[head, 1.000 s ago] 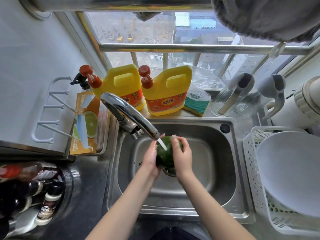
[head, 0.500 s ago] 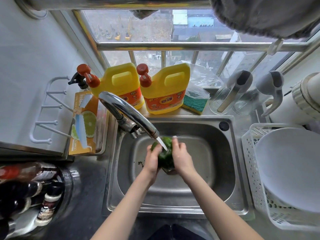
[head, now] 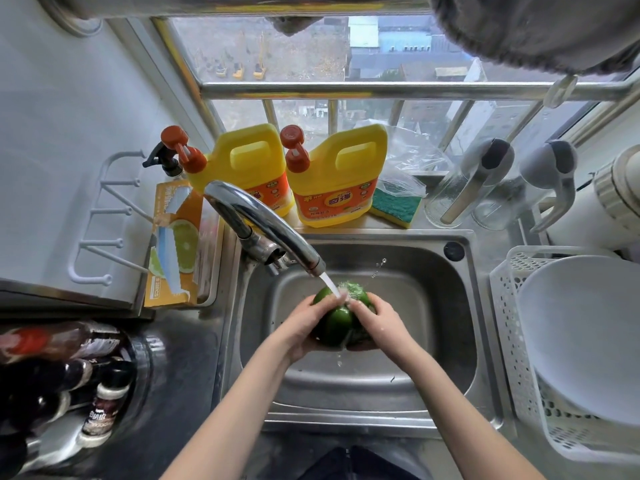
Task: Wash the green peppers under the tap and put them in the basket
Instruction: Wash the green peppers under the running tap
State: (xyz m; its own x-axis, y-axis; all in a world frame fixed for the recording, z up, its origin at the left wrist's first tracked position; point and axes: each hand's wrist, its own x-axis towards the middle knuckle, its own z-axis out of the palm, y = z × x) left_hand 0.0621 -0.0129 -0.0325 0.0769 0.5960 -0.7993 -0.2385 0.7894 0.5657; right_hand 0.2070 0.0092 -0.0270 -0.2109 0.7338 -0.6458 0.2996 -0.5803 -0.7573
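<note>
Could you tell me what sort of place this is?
Most likely a home kitchen: a steel sink with a running tap, yellow detergent jugs on the sill, and a white dish basket.

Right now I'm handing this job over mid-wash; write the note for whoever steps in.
Left hand: closed on the green pepper from its left side.
Right hand: closed on the same pepper from the right.
The pepper is held over the sink, directly under the tap; water is running onto its top and splashing.
The white basket stands right of the sink, with a large white bowl in it.
Done: rinsing under way. No pepper shows in the basket.
Left: finish the rinse and move this pepper to the basket. No other peppers are in view.
</note>
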